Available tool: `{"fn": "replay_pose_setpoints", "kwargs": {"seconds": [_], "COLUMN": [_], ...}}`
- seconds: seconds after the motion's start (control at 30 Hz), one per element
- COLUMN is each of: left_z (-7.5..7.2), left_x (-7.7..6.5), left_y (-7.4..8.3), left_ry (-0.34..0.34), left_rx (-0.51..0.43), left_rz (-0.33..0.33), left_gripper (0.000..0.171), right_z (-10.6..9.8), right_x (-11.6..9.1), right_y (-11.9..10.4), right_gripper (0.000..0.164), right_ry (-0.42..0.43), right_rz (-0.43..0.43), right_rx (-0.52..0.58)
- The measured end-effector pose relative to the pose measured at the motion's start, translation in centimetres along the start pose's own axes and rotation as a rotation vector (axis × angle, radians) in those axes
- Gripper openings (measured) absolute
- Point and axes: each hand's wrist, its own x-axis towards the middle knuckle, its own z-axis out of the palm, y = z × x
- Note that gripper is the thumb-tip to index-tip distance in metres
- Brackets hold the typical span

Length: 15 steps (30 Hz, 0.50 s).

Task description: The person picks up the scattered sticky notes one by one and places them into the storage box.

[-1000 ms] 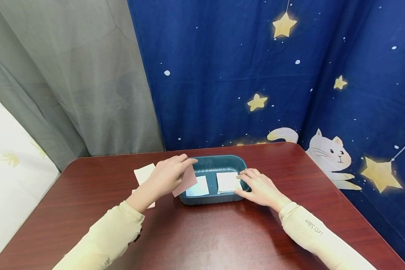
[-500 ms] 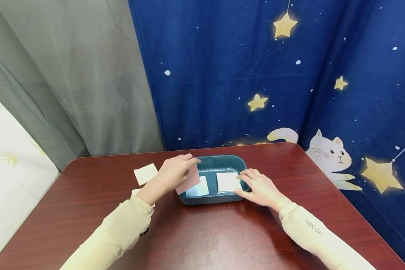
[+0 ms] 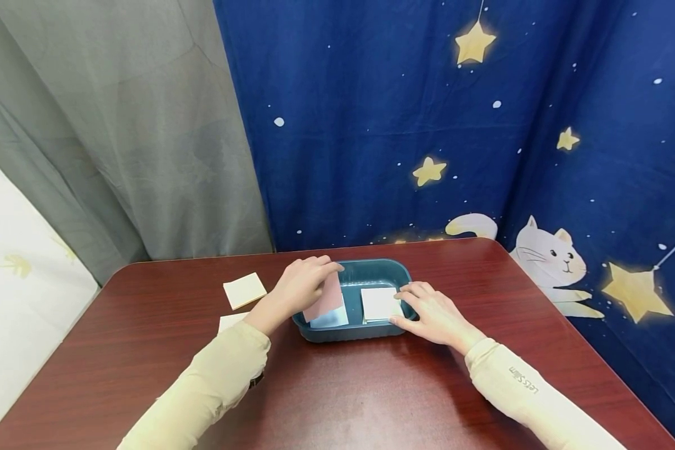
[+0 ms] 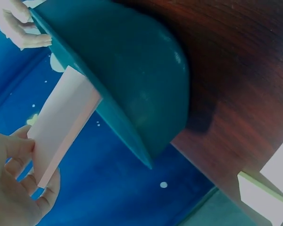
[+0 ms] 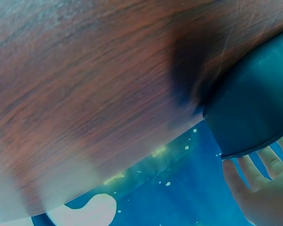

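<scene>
My left hand (image 3: 297, 286) pinches a pink sticky-note pad (image 3: 327, 297) over the left end of a dark teal plastic basin (image 3: 360, 335). In the left wrist view the pad (image 4: 63, 122) sits between thumb and fingers, tilted, its far end overlapping the basin's rim. Under it inside the basin lies a pale blue pad (image 3: 333, 317), partly covered. A white pad (image 3: 380, 304) is on the right side of the basin floor. My right hand (image 3: 434, 312) holds the basin's right end, fingers over the rim; the right wrist view shows those fingers (image 5: 254, 172) at the rim.
Left of the basin, a cream pad (image 3: 244, 291) lies on the reddish-brown wooden table (image 3: 360, 394). Nearer me is another pale pad (image 3: 232, 321), partly hidden by my left forearm. Grey and star-patterned blue curtains (image 3: 360, 137) hang behind the table.
My left hand has moved right with the pink pad, which now covers more of the blue pad. More of the cream pad on the table shows. My right hand stays at the basin.
</scene>
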Motion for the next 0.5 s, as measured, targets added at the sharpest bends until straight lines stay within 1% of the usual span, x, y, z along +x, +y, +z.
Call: {"fn": "replay_pose_setpoints", "kwargs": {"seconds": [0.17, 0.33, 0.5], "left_z": [0.9, 2.4, 3.6], "left_x": [0.2, 0.1, -0.1], "left_y": [-0.4, -0.9, -1.3], "left_ry": [-0.057, -0.079, -0.133], "left_rx": [-0.050, -0.100, -0.156], "left_rz": [-0.001, 0.029, 0.000], "left_gripper": [0.033, 0.033, 0.034], "right_z": [0.0, 0.2, 0.1], "right_x": [0.0, 0.0, -0.1], "right_y": [0.1, 0.1, 0.2], "right_gripper": [0.054, 0.054, 0.054], "right_ry": [0.006, 0.006, 0.011], "right_rz": [-0.003, -0.007, -0.007], "right_rx": [0.000, 0.001, 0.004]}}
